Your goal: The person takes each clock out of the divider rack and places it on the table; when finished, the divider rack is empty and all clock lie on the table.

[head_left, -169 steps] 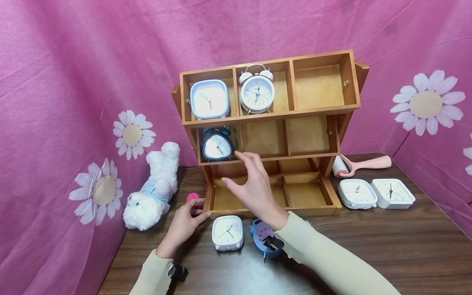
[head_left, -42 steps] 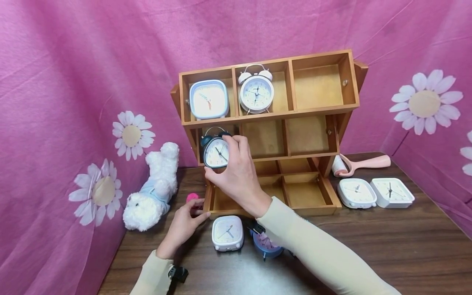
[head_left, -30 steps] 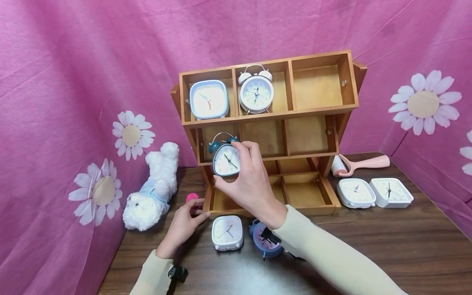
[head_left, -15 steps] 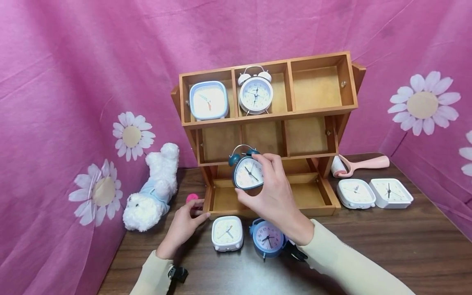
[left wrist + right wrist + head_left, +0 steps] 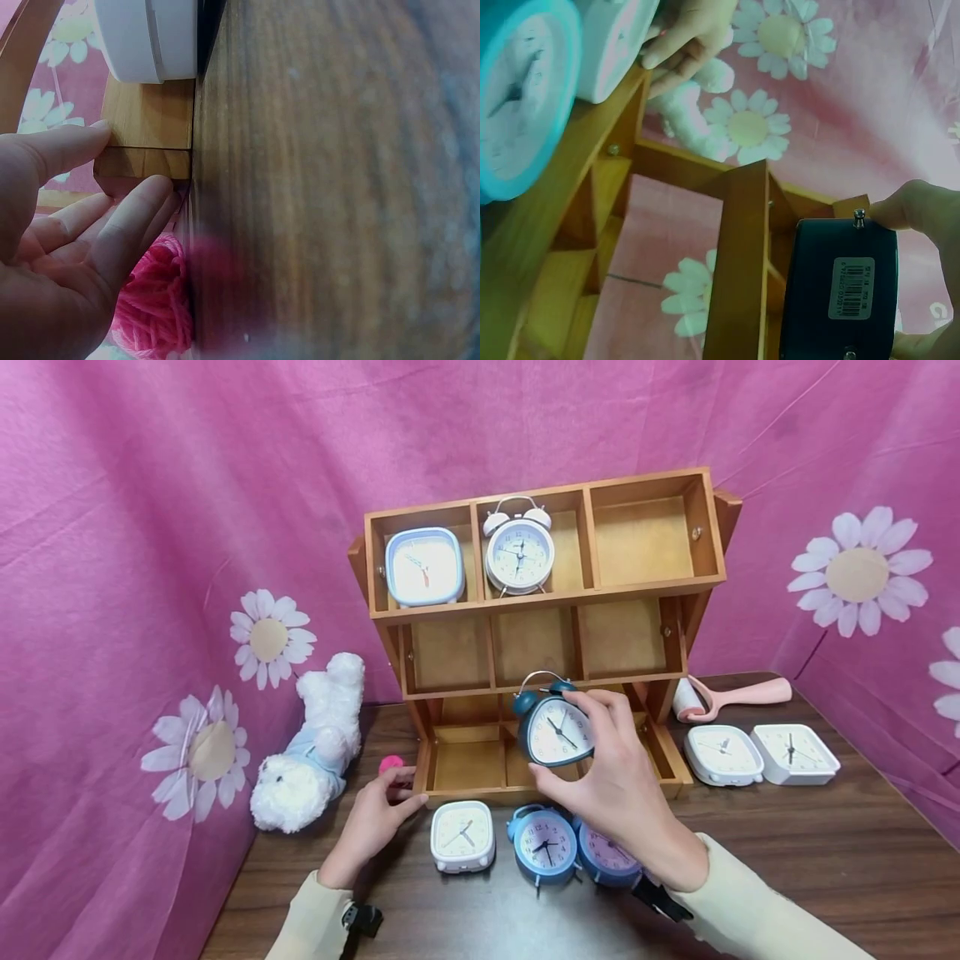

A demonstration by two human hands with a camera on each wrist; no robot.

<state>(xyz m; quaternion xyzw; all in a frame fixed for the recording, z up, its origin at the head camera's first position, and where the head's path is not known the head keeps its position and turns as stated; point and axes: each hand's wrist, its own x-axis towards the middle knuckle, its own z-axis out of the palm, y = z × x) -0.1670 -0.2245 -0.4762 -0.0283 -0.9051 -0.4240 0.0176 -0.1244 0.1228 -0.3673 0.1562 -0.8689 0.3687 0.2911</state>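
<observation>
Plush toy (image 5: 313,750) lies left of the shelf (image 5: 534,642), roller (image 5: 738,695) right.

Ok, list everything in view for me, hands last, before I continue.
Wooden three-tier rack: 1, brown, mid-table
Rounded-triangular alarm clock: 1, dark teal, held before rack
Rounded-square blue-rimmed clock: 1, white face, top-left compartment
Round twin-bell clock: 1, white, top-middle compartment
Rounded-square white clocks: 3, one before rack, two right
Round alarm clocks: 2, blue, pinkish faces, before rack
Lint roller: 1, pink and white, rack's right
Plush toy: 1, white, light-blue clothing, lying left
Yarn ball: 1, bright pink, rack's left end
Wood-grain table: 1, brown, underneath
Daisy-print cloth backdrop: 1, pink, behind
Wrist straps: 2, black
Sleeves: 2, cream, on forearms
Left hand: 1, touching rack's left corner
Right hand: 1, gripping teal clock
</observation>
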